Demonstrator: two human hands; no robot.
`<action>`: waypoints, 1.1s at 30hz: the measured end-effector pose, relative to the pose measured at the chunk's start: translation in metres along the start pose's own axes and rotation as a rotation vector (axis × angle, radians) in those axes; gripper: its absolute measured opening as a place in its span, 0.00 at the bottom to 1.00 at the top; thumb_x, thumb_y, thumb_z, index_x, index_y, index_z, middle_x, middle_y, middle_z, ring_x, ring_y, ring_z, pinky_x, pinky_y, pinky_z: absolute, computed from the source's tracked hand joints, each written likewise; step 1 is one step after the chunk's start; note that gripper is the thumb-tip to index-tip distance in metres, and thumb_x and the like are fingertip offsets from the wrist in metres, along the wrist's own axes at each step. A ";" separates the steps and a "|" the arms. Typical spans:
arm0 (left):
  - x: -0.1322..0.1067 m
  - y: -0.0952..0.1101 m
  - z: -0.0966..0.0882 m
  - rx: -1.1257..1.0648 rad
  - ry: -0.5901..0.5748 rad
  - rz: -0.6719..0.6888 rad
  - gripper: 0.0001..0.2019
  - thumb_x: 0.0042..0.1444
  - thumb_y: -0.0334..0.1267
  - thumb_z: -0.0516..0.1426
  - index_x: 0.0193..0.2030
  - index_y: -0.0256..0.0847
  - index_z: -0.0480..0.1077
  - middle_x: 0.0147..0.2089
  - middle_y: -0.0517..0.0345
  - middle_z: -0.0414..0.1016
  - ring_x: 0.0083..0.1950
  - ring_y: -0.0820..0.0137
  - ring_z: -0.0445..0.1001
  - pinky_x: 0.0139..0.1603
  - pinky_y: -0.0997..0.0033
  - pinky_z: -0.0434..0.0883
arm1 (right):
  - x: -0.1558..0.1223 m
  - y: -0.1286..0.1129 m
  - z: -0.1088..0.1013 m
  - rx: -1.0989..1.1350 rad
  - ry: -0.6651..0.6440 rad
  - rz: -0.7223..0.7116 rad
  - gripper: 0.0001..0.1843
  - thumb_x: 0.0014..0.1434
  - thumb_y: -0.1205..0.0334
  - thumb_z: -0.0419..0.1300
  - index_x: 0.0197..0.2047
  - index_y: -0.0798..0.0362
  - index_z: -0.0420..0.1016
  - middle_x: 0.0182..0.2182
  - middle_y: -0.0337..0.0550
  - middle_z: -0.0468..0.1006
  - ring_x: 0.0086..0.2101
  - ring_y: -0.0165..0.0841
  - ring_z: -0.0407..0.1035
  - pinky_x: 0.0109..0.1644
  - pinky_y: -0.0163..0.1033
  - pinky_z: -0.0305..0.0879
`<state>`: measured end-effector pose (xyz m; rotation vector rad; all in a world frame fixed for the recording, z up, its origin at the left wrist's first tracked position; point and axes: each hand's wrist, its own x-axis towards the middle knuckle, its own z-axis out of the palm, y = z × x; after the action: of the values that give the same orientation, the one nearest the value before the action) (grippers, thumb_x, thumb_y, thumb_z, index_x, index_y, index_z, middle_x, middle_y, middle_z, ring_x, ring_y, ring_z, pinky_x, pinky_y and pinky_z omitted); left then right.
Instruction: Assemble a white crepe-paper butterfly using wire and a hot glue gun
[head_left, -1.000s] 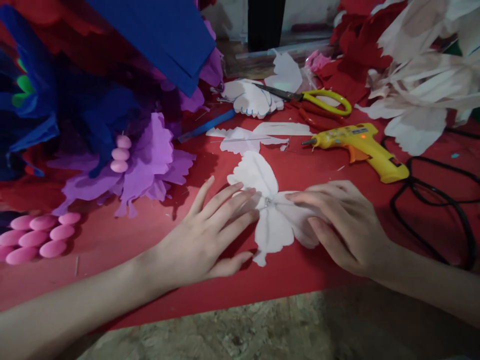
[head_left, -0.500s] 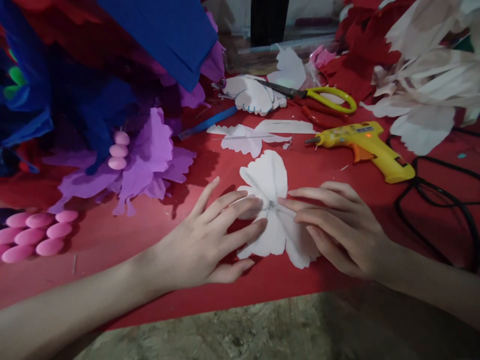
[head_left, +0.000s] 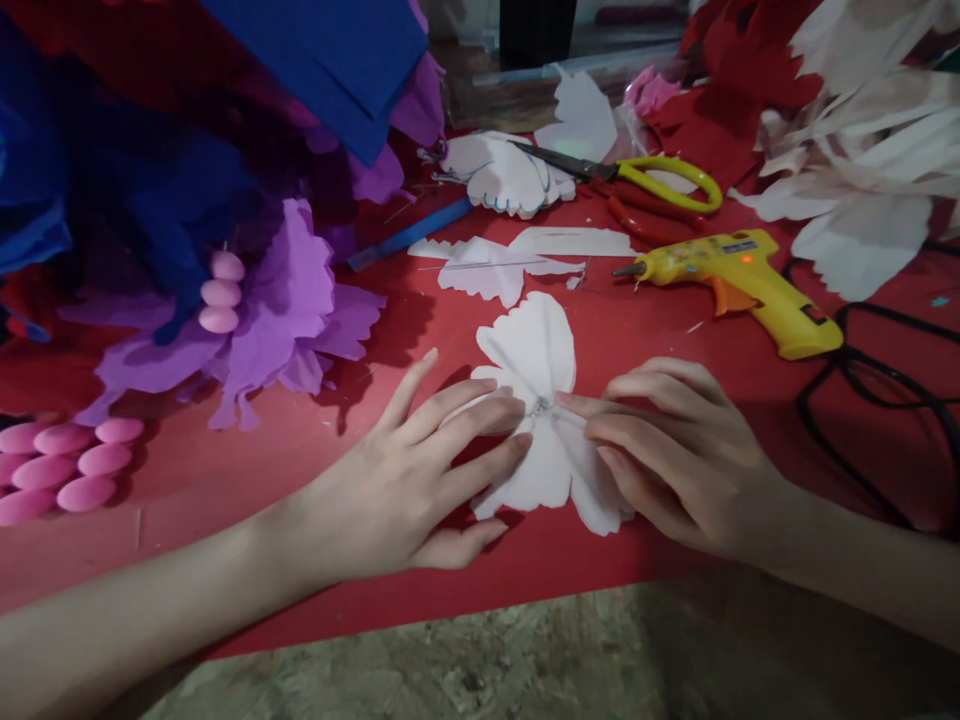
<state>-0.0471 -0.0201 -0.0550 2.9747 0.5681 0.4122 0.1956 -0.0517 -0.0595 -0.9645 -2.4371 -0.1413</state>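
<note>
A white paper flower (head_left: 544, 340) with scalloped petals lies on the red table covering, a small clear, shiny blob at its centre. My left hand (head_left: 435, 470) rests on its left side, fingers spread and fingertips pressing the petals. On the other side, my right hand (head_left: 675, 460) has its fingers bent together on the right petal, one fingertip close to the centre. That petal is partly hidden beneath the fingers. Just behind the flower are white paper scraps (head_left: 480, 270). A yellow glue gun (head_left: 720, 265), its orange light on, lies behind my right hand.
Yellow-and-red-handled scissors (head_left: 667, 185) rest by stacked white petals (head_left: 510, 175). Purple petals (head_left: 281, 290) and blue paper (head_left: 337, 70) crowd the left, with pink egg-shaped pieces (head_left: 64, 470) nearer. A black cord (head_left: 862, 400) loops at right. White petals (head_left: 847, 220) stand behind it.
The view has shifted slightly. My right hand's fingers have bent a little more and moved slightly over the right petal. My left hand and the flower stay in place.
</note>
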 end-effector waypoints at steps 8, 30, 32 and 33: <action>-0.001 0.002 0.001 -0.008 -0.017 -0.027 0.18 0.63 0.44 0.46 0.52 0.38 0.67 0.56 0.44 0.69 0.61 0.57 0.63 0.65 0.42 0.53 | -0.002 0.000 -0.004 0.076 0.034 -0.025 0.06 0.60 0.72 0.48 0.37 0.59 0.65 0.42 0.47 0.75 0.42 0.31 0.66 0.46 0.42 0.61; 0.000 0.000 0.001 -0.033 -0.058 -0.027 0.18 0.62 0.44 0.48 0.53 0.38 0.67 0.58 0.41 0.68 0.62 0.54 0.62 0.63 0.40 0.56 | -0.006 -0.005 -0.003 0.076 -0.011 -0.097 0.06 0.60 0.71 0.47 0.36 0.58 0.64 0.40 0.43 0.76 0.42 0.30 0.66 0.44 0.40 0.59; 0.001 0.000 0.001 -0.038 -0.050 -0.020 0.17 0.62 0.44 0.47 0.52 0.37 0.67 0.57 0.40 0.68 0.62 0.54 0.63 0.63 0.40 0.56 | -0.007 -0.005 -0.002 0.089 -0.012 -0.088 0.06 0.60 0.72 0.48 0.37 0.58 0.64 0.40 0.43 0.76 0.42 0.30 0.66 0.45 0.40 0.59; 0.000 -0.001 0.001 -0.040 -0.046 -0.020 0.17 0.62 0.44 0.47 0.52 0.37 0.67 0.57 0.40 0.68 0.62 0.54 0.63 0.63 0.40 0.57 | -0.007 -0.005 -0.002 0.100 -0.007 -0.094 0.06 0.60 0.72 0.48 0.37 0.58 0.64 0.40 0.43 0.76 0.42 0.30 0.66 0.44 0.40 0.59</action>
<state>-0.0467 -0.0195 -0.0556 2.9296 0.5768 0.3481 0.1977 -0.0604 -0.0604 -0.8093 -2.4716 -0.0483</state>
